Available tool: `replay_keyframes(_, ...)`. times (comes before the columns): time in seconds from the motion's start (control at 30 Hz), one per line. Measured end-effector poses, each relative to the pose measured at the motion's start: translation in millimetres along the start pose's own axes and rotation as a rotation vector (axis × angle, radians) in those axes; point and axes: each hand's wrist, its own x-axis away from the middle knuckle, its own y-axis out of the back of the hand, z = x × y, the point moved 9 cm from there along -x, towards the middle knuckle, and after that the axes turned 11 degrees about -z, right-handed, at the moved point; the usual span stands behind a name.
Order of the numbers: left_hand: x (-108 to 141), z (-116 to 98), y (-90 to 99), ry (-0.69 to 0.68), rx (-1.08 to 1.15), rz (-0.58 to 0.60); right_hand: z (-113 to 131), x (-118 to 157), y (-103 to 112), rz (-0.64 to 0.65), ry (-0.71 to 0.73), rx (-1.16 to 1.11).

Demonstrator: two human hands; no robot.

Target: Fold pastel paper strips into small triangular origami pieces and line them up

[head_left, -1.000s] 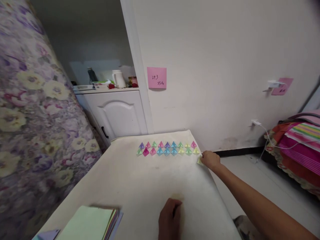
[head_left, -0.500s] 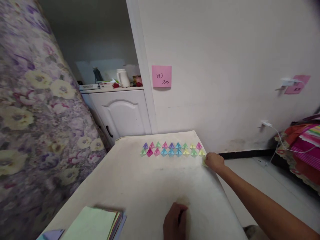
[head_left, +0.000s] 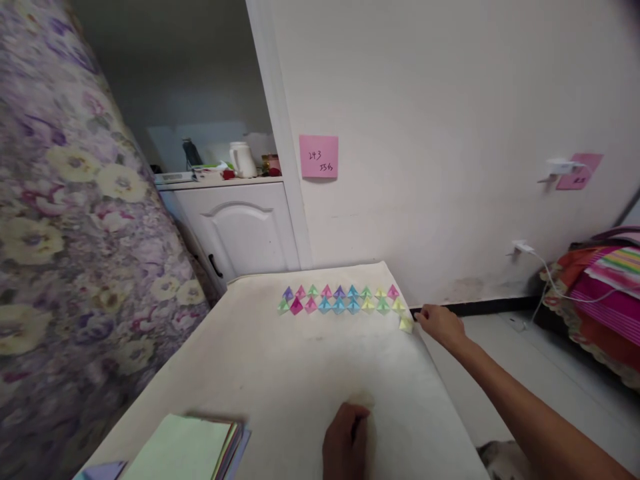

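Observation:
Two rows of small folded paper pieces point(head_left: 339, 305) in pink, purple, blue, green and yellow stand along the far part of the cloth-covered table point(head_left: 280, 373). In front of the right end of these rows sits a yellow folded paper piece point(head_left: 406, 325), by the table's right edge. My right hand point(head_left: 441, 325) is just right of that yellow piece and apart from it, its fingers curled closed with nothing seen in them. Resting on the near middle of the table, my left hand point(head_left: 346, 437) is curled closed, and no object shows in it.
A stack of coloured paper sheets point(head_left: 183, 447) lies at the near left, beside a purple and blue paper point(head_left: 103, 471). A floral curtain point(head_left: 75, 267) hangs at left. Behind are a white cabinet point(head_left: 245, 227) and the wall with a pink note point(head_left: 319, 157).
My right hand has let go of the yellow folded piece and moved slightly right, leaving it on the table. My left hand stays in place. The view has shifted a little.

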Motion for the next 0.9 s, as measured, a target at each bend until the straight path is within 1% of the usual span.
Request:
replay_keyframes(0.07,0.0,-3.2,2.7,0.001,0.005,-0.011,1.0,24.6,4.8,-0.007,0.031,-0.061)
replay_keyframes(0.13,0.7,-8.7,5.5,-0.008,0.008,-0.018,11.8,60.5,1.4,0.011,0.083,-0.131)
replay_keyframes(0.23,1.8,-17.3,9.4,-0.037,0.003,-0.025,42.4,128.3,-14.2,0.065,0.194,-0.246)
replay_keyframes(0.33,1.4,-21.9,12.4,-0.071,-0.023,-0.049,71.8,192.9,-31.2,0.115,0.274,-0.361)
replay_keyframes(0.4,0.8,-26.6,13.9,-0.125,-0.034,-0.073,84.9,223.5,-37.0,0.124,0.32,-0.406)
replay_keyframes(0.43,0.7,-27.9,13.9,-0.138,-0.036,-0.076,87.3,233.1,-37.9,0.112,0.328,-0.388)
replay_keyframes(0.5,2.0,-30.6,14.0,-0.154,-0.04,-0.081,89.6,243.4,-34.8,0.069,0.347,-0.356)
replay_keyframes(0.6,12.1,-36.5,15.9,-0.177,-0.04,-0.078,90.6,245.4,-26.4,0.012,0.378,-0.34)
replay_keyframes(0.77,51.5,-39.5,26.3,-0.212,-0.036,-0.085,92.3,244.7,-21.6,-0.002,0.413,-0.334)
replay_keyframes(0.9,82.2,-30.1,33.9,-0.205,-0.047,-0.079,92.6,247.0,-19.5,-0.016,0.428,-0.334)
